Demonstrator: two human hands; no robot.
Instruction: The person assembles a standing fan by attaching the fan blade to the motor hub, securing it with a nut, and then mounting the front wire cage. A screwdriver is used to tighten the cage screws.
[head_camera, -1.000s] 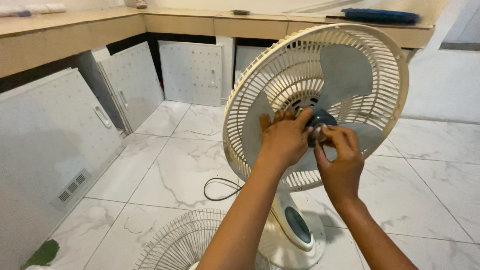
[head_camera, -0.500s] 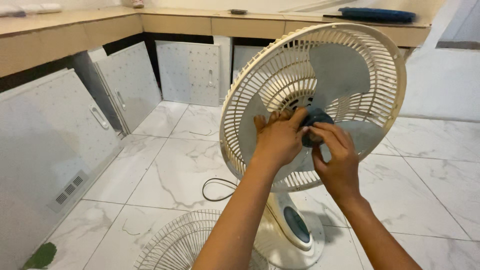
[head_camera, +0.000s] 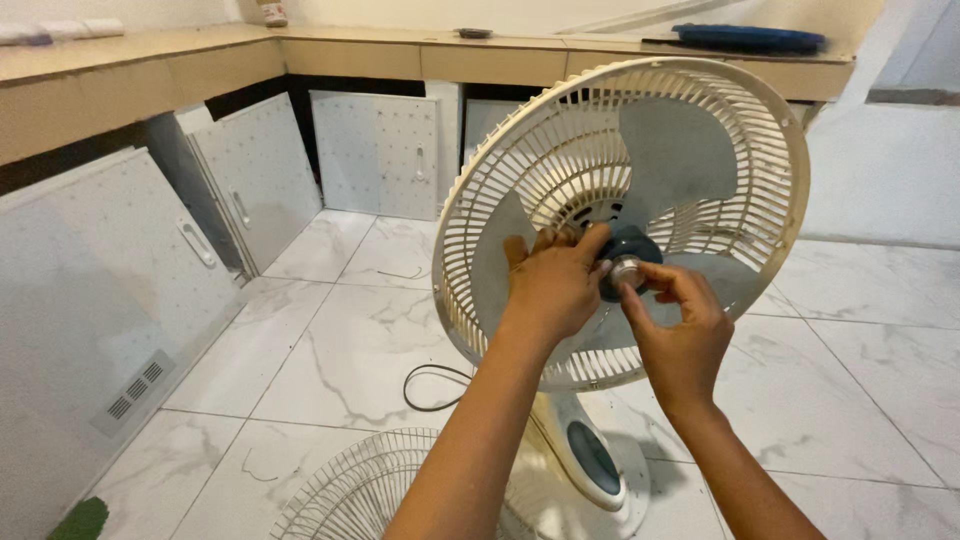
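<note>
At the centre of the cream plastic fan's rear grille (head_camera: 520, 175), a small silver-faced round cap (head_camera: 627, 269) sits on the dark blue hub (head_camera: 632, 245) of the pale grey three-bladed rotor (head_camera: 678, 150), and that cap is where both hands meet. The right hand (head_camera: 680, 325) pinches the cap between thumb and fingertips, closed around it; the left hand (head_camera: 555, 280) lies spread over the hub's left side and the nearest blade, fingers curled against the plastic to brace it. To my eye the sound way to work such a cap is just this: hold the blades firmly so the shaft cannot spin, keep the pinch square on the cap, and turn in short, even twists (a slanted grip would likely slip on so small a knob). Below, the fan's white base with its blue oval panel (head_camera: 590, 455) stands on the marble-patterned floor tiles (head_camera: 340, 330), a loose wire front grille (head_camera: 350, 490) lies beside it, and a black cord (head_camera: 430, 385) loops behind. White perforated cabinet doors (head_camera: 375, 155) lean beneath the beige counter (head_camera: 350, 50).
</note>
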